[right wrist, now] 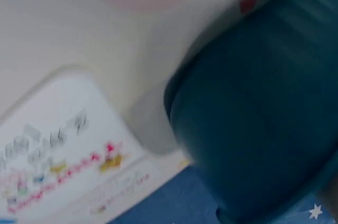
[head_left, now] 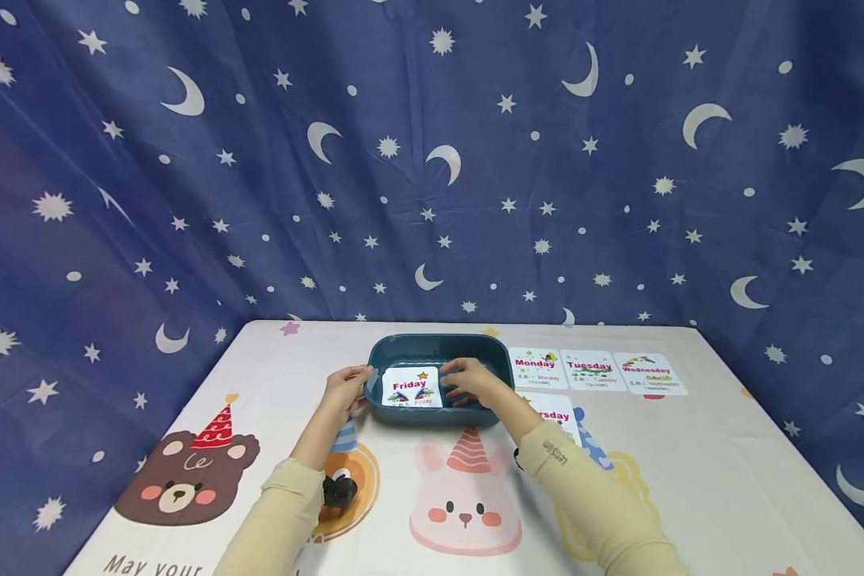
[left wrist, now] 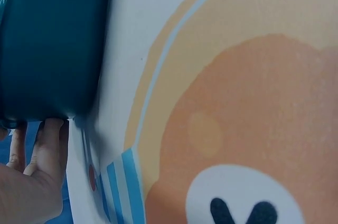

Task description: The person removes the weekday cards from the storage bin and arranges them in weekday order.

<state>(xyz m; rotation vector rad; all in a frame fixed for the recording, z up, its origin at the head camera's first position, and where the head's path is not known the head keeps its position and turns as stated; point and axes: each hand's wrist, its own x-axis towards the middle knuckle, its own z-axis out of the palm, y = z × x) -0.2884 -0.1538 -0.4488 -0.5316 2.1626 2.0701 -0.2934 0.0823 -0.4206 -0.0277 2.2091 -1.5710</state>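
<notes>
A dark teal plastic box (head_left: 432,418) stands on the table, with a white Friday card (head_left: 411,387) lying in its left part. My left hand (head_left: 344,390) holds the box's left end, its fingers (left wrist: 50,147) against the end wall in the left wrist view. Over the right part of the box, my right hand (head_left: 471,378) reaches inside with bent, spread fingers close to the card's right edge; no card shows between them. The right wrist view shows the outer wall of the box (right wrist: 259,102) but hides the fingers.
Right of the box lie a Monday card (head_left: 538,369), a Tuesday card (head_left: 594,371) and a Wednesday card (head_left: 650,374) in a row. Below Monday is a card ending in "rsday" (head_left: 558,413), partly behind the right forearm. A starry blue curtain (head_left: 403,160) hangs behind the printed tablecloth (head_left: 691,480).
</notes>
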